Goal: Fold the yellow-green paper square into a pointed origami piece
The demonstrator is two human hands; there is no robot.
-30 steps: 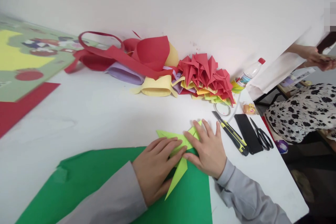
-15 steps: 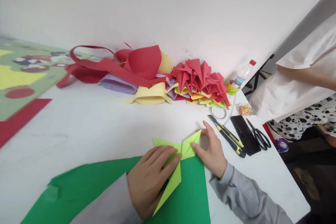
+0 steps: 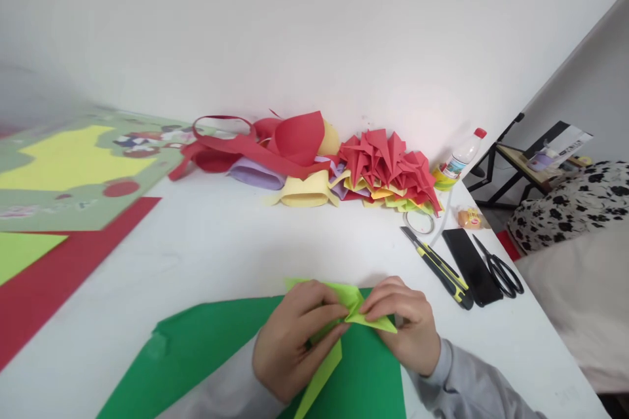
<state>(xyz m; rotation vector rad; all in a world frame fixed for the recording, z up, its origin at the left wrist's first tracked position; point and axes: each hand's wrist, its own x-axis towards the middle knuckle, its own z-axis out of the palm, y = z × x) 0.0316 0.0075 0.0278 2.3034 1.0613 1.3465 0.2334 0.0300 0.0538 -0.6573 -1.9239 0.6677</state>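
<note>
In the head view, the paper's right-hand point, which half a second ago aimed toward the table's far edge, has swung round toward the right edge, and the right hand (image 3: pixel 410 321) has curled in over it. That hand's fingers are bent, tips on the paper's middle, pinching it; its thumb is mostly hidden. The left hand (image 3: pixel 292 334) is back up, fingers bent together, gripping the paper's left part, thumb below the forefinger. The two sets of fingertips nearly meet.

The lime paper (image 3: pixel 352 300) is between the hands, over the far edge of a green sheet (image 3: pixel 363 366) on the white table (image 3: pixel 236 249). It is bunched and creased at the centre; one point shows beyond the left hand, and a long one slants toward the near edge. A cutter (image 3: pixel 437 266) and scissors (image 3: pixel 500 268) lie near the table's right edge.
</note>
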